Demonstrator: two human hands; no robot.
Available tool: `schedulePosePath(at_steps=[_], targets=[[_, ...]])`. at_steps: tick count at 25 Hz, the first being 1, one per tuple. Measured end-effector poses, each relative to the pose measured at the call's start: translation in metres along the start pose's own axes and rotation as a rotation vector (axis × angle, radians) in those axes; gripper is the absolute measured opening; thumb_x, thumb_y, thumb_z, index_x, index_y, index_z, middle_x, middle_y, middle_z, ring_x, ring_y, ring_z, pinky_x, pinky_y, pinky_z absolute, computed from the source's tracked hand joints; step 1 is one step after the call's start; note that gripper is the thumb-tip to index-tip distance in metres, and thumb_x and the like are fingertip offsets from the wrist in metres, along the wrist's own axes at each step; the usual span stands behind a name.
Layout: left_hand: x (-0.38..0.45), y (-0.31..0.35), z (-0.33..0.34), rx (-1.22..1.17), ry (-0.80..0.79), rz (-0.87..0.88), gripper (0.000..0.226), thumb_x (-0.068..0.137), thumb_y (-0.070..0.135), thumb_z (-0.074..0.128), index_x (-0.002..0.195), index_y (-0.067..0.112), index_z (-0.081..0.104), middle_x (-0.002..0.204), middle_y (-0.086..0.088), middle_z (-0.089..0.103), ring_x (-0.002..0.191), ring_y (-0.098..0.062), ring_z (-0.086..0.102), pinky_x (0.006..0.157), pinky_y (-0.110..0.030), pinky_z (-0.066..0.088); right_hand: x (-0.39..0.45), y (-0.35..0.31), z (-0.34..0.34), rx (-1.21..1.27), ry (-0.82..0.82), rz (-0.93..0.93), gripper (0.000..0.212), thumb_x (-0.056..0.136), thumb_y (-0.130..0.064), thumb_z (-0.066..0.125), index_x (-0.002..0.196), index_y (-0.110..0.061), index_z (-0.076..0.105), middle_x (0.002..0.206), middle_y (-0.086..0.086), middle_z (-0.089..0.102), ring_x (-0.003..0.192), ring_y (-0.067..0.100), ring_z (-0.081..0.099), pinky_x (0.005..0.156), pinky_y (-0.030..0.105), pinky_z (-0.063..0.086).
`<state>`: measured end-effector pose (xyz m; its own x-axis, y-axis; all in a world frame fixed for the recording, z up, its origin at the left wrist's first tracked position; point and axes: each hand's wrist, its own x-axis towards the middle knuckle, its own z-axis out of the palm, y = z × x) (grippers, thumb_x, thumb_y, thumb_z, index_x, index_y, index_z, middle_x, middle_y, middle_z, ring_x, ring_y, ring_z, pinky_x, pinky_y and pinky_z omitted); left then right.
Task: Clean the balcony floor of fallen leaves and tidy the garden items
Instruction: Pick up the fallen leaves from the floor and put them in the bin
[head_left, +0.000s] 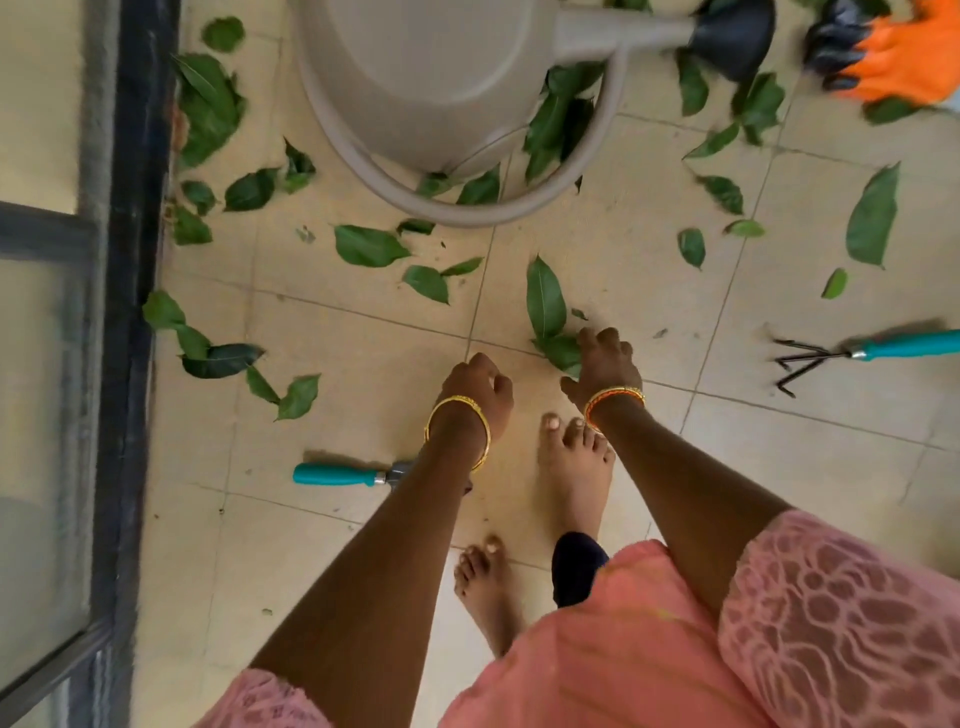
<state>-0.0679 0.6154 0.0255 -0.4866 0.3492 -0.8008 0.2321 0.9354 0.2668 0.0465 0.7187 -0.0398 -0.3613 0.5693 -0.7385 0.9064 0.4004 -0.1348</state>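
Two leaves (550, 322) at twelve o'clock of right hand (605, 366), long axis twelve-to-six; fingers curled touching nearer leaf, grip uncertain. Left hand (475, 389) farther, loosely curled, empty.

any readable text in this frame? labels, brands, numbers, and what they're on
None readable.
Grey plastic watering can: no print visible.
Teal-handled hand rake: handle bare.
Teal-handled tool partly behind the left arm: handle bare.
Orange and black garden gloves: blurred, no label discernible.
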Motion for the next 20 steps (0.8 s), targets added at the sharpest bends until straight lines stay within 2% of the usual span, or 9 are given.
schedulePosePath(at_steps=[2, 7, 8, 10, 12, 14, 16, 17, 20], targets=[[0.011, -0.003, 0.007, -0.045, -0.017, -0.033, 0.024, 0.096, 0.021, 0.048, 0.112, 0.007, 0.059, 0.112, -0.018, 0.063, 0.103, -0.032, 0.058, 0.084, -0.036, 0.047, 0.002, 0.003, 0.015, 0.026, 0.052, 0.002, 0.063, 0.079, -0.020, 0.071, 0.132, -0.011, 0.040, 0.132, 0.018, 0.036, 0.116, 0.035, 0.039, 0.089, 0.044, 0.049], [0.017, -0.004, 0.012, -0.222, -0.060, -0.155, 0.025, 0.097, 0.022, 0.046, 0.114, 0.009, 0.058, 0.110, -0.015, 0.063, 0.096, -0.029, 0.058, 0.077, -0.031, 0.046, 0.003, 0.007, 0.017, 0.201, 0.071, -0.101, 0.030, 0.086, -0.003, 0.057, 0.116, -0.008, 0.061, 0.115, 0.018, 0.050, 0.104, 0.035, 0.051, 0.083, 0.036, 0.046], [0.016, -0.002, 0.011, -0.298, -0.074, -0.177, 0.027, 0.097, 0.025, 0.045, 0.116, 0.011, 0.056, 0.113, -0.015, 0.063, 0.097, -0.029, 0.059, 0.078, -0.029, 0.047, 0.003, 0.007, 0.013, 0.226, 0.058, -0.109, 0.027, 0.086, -0.003, 0.057, 0.112, -0.008, 0.065, 0.111, 0.017, 0.053, 0.100, 0.035, 0.054, 0.080, 0.034, 0.046], [0.013, 0.008, 0.003, -0.506, -0.125, -0.219, 0.035, 0.098, 0.037, 0.042, 0.124, 0.016, 0.051, 0.124, -0.013, 0.059, 0.105, -0.031, 0.059, 0.087, -0.037, 0.050, -0.002, 0.001, -0.004, 0.279, 0.017, -0.135, 0.022, 0.084, -0.004, 0.060, 0.104, -0.008, 0.070, 0.103, 0.015, 0.060, 0.093, 0.032, 0.058, 0.077, 0.031, 0.046], [0.006, 0.025, -0.009, -0.727, -0.192, -0.327, 0.047, 0.098, 0.048, 0.038, 0.132, 0.017, 0.045, 0.127, -0.009, 0.055, 0.107, -0.032, 0.060, 0.081, -0.038, 0.053, -0.013, -0.015, -0.028, 0.398, -0.032, -0.171, 0.019, 0.082, -0.004, 0.065, 0.097, -0.010, 0.073, 0.098, 0.011, 0.066, 0.089, 0.026, 0.062, 0.082, 0.031, 0.050], [-0.001, 0.041, -0.024, -0.891, -0.252, -0.453, 0.049, 0.098, 0.052, 0.035, 0.123, 0.014, 0.050, 0.119, -0.010, 0.057, 0.099, -0.028, 0.061, 0.071, -0.035, 0.054, -0.027, -0.036, -0.056, 0.540, -0.112, -0.190, 0.017, 0.080, -0.003, 0.067, 0.094, -0.009, 0.074, 0.090, 0.004, 0.069, 0.081, 0.013, 0.063, 0.083, 0.022, 0.050], [-0.007, 0.052, -0.039, -1.073, -0.260, -0.560, 0.042, 0.101, 0.045, 0.033, 0.104, 0.009, 0.054, 0.107, -0.014, 0.061, 0.093, -0.027, 0.060, 0.072, -0.037, 0.053, -0.040, -0.054, -0.081, 0.619, -0.167, -0.209, 0.016, 0.080, 0.000, 0.067, 0.093, -0.007, 0.073, 0.080, -0.001, 0.066, 0.068, -0.005, 0.060, 0.071, 0.004, 0.045], [-0.009, 0.055, -0.046, -1.162, -0.242, -0.604, 0.039, 0.102, 0.039, 0.031, 0.098, 0.007, 0.054, 0.099, -0.016, 0.063, 0.087, -0.027, 0.061, 0.072, -0.038, 0.053, -0.044, -0.061, -0.093, 0.686, -0.166, -0.212, 0.014, 0.080, 0.002, 0.067, 0.090, -0.005, 0.072, 0.077, 0.000, 0.066, 0.063, -0.008, 0.060, 0.068, 0.003, 0.045], [-0.010, 0.060, -0.069, -1.258, -0.230, -0.661, 0.039, 0.105, 0.028, 0.029, 0.081, 0.005, 0.051, 0.069, -0.013, 0.058, 0.064, -0.022, 0.055, 0.063, -0.035, 0.053, -0.044, -0.077, -0.122, 1.031, -0.261, -0.116, 0.011, 0.080, 0.008, 0.065, 0.080, -0.003, 0.067, 0.074, 0.011, 0.067, 0.061, 0.009, 0.065, 0.068, 0.024, 0.058]])
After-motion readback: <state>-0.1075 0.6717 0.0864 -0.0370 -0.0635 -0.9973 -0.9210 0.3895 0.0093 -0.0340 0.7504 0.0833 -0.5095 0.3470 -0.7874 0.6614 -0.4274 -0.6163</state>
